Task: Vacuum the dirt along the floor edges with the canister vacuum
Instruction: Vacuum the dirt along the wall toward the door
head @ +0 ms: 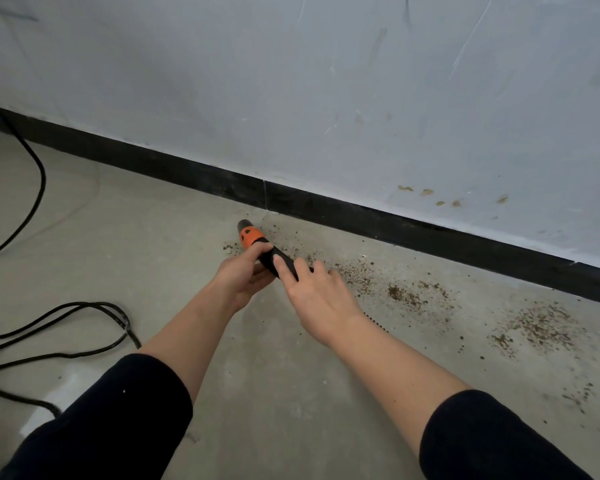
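- My left hand [243, 275] grips the nozzle [252, 237] just behind its orange collar, I think to aim the tip low at the floor.
- My right hand [321, 292] lays one finger straight along the black tube and curls the others over it, probably to steady it.
- The dirt [406, 296] lies to the right, near the baseboard [326, 209].
- I can read no brand or writing.

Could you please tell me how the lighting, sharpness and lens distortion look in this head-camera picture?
Head view: soft, even light with no glare and barely any shadows. Also in the head view, the left hand, right hand, nozzle and dirt look sharp, with no evident motion blur, and the wide lens bows the baseboard only slightly.
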### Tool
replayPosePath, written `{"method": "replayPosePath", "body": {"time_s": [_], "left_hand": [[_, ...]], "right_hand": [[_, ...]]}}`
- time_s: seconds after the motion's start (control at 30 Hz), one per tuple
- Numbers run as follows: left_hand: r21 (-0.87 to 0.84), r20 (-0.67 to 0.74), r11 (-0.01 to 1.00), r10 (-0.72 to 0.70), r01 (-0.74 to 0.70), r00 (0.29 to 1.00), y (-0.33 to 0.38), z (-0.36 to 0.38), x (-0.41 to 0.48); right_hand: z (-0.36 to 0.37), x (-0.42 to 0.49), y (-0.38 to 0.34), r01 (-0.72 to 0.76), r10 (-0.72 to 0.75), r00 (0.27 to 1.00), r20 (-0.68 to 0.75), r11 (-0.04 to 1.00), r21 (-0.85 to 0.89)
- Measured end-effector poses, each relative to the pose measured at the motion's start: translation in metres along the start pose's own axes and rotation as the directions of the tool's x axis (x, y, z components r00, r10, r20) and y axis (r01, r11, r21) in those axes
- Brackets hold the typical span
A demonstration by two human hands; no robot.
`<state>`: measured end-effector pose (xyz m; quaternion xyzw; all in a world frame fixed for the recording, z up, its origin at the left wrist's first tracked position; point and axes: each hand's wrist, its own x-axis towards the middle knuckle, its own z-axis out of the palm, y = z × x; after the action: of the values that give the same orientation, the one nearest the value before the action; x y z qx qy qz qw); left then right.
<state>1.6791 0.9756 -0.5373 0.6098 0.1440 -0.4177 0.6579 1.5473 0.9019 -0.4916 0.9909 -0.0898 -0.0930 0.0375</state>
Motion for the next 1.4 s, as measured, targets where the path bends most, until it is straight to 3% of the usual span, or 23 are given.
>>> {"method": "replayPosePath", "body": {"time_s": [0.57,1.03,1.4], "left_hand": [[0.005,0.175,0.999,-0.041,0.04,0.984,-0.007,0.037,-0.013],[-0.042,0.026,0.998,0.052,-0.051,0.998,0.02,0.007,0.012],[-0.073,0.044,0.996,0.049,-0.045,0.998,0.006,-0.043,-0.013]], "right_hand": [[-0.015,-0.016,0.024,-0.144,0.144,0.99,0.006,0.989,0.019],[-0.011,0.035,0.006,-0.082,0.085,0.996,-0.027,0.992,0.092],[-0.012,0.019,-0.035,0.057,-0.056,0.998,-0.031,0.998,0.033]]}}
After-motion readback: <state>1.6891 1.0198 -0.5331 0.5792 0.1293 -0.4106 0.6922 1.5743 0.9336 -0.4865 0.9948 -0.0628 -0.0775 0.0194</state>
